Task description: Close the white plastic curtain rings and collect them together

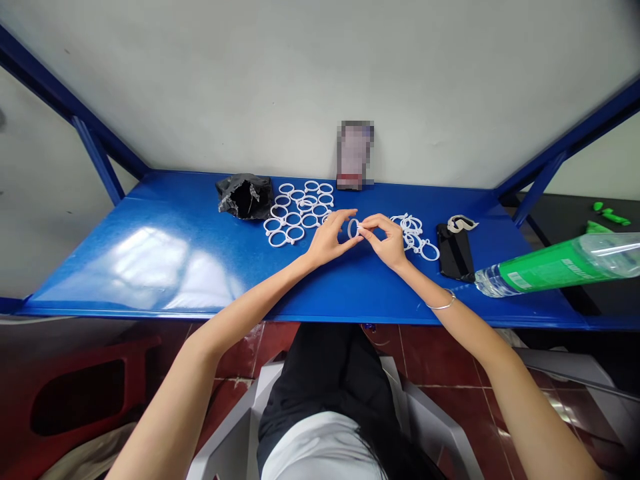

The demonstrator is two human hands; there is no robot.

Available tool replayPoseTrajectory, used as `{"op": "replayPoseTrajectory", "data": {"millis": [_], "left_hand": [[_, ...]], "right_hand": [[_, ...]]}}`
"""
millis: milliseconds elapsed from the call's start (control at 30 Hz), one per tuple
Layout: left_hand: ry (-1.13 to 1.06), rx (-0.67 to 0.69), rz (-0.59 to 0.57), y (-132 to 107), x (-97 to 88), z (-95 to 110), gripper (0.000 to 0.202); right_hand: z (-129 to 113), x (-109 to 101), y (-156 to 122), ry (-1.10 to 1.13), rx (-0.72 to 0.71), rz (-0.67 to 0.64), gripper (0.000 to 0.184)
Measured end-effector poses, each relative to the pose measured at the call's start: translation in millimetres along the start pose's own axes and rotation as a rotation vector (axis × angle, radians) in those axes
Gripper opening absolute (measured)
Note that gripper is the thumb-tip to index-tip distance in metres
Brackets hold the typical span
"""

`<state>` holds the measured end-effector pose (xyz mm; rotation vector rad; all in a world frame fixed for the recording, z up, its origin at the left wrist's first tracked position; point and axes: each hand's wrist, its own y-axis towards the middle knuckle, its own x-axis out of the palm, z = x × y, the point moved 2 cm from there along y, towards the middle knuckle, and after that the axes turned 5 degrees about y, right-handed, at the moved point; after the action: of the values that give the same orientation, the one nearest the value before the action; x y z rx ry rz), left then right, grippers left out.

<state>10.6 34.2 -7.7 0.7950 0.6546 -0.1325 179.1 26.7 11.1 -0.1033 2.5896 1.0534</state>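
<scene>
Both my hands meet over the middle of the blue table [165, 267], pinching one white plastic ring [353, 229] between them. My left hand [331, 237] holds the ring's left side with curled fingers. My right hand [387, 239] grips its right side with thumb and forefinger. Behind my left hand lie several loose white rings [299, 207] spread flat. Behind my right hand sits a smaller heap of white rings [415, 235], some joined together.
A crumpled black plastic bag [245, 195] lies at the back left of the rings. A black phone [455, 252] with a small beige piece [461, 223] beside it lies to the right. A green-labelled water bottle [555, 265] rests on its side at the table's right end. A card [355, 155] leans against the wall.
</scene>
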Motion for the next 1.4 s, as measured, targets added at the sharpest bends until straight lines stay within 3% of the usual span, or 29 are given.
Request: {"op": "replayPoseTrajectory", "data": {"millis": [167,600,1400], "left_hand": [[-0.054,-0.062,-0.061,0.0,4.5,-8.8,0.053],[0.117,0.027,0.110,2.2,-4.1,-6.6,0.038],[0.221,0.045,0.118,0.6,-4.0,-5.7,0.036]], "right_hand": [[-3.5,-0.1,0.4,0.052,0.005,0.008,0.014],[0.9,-2.9,1.4,-0.206,-0.075,-0.073,0.012],[3.4,-0.6,0.0,-0.192,-0.067,-0.107,0.012]]}}
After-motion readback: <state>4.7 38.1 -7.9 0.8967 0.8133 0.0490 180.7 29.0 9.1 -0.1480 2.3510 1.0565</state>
